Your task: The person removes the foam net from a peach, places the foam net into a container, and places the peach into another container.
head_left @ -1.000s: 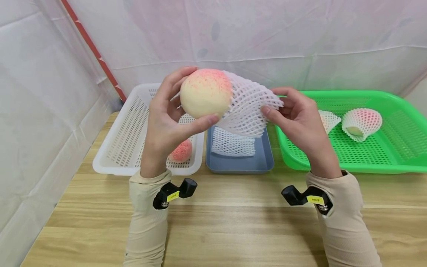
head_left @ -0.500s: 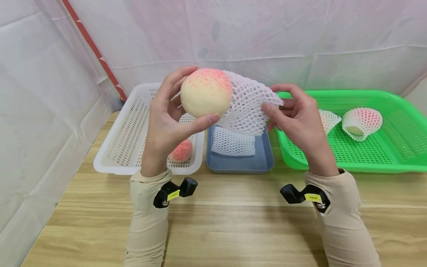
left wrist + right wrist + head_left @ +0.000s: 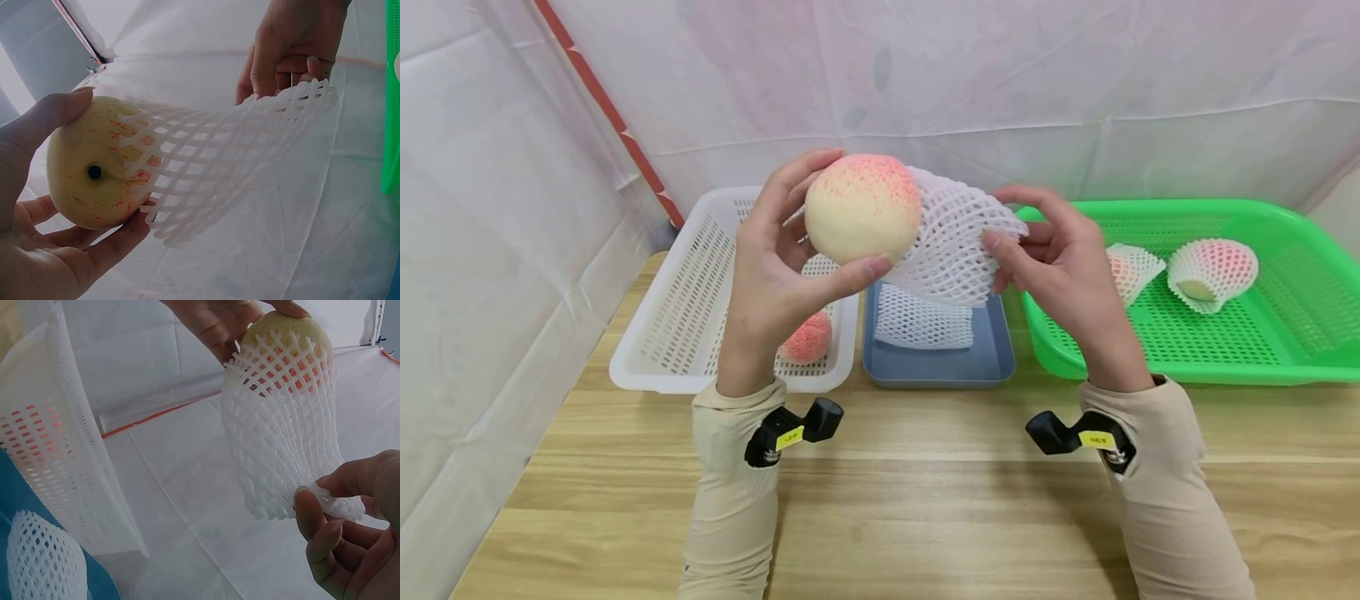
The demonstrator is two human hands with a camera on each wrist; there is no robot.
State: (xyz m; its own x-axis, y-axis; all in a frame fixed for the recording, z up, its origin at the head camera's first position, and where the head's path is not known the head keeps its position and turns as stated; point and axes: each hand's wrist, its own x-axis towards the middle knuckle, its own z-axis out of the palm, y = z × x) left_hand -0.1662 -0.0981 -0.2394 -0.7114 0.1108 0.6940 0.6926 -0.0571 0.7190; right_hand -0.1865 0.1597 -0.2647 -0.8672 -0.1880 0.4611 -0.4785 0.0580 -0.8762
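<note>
My left hand [image 3: 775,267] grips a pale yellow peach [image 3: 861,212] with a pink blush, thumb in front and fingers behind. A small dark hole shows in the peach [image 3: 94,169] in the left wrist view. White foam netting [image 3: 955,237] covers the peach's right end and stretches off to the right, its other part slack. My right hand [image 3: 1063,267] pinches the far end of this foam net [image 3: 281,444] between thumb and fingers. Both hands hold the peach and net up above a blue-grey tray [image 3: 940,371], in which another foam net [image 3: 925,321] lies flat.
To the left stands a white basket [image 3: 662,382] with a pink peach [image 3: 807,337] in its near right corner. A green basket [image 3: 1247,373] on the right holds netted peaches, one [image 3: 1213,271] near its middle. All stand on a wooden table [image 3: 925,500] before a pale curtain [image 3: 970,75].
My right hand has shifted slightly left toward the peach, and the net between the hands is a little slacker. My left hand and the peach have barely moved.
</note>
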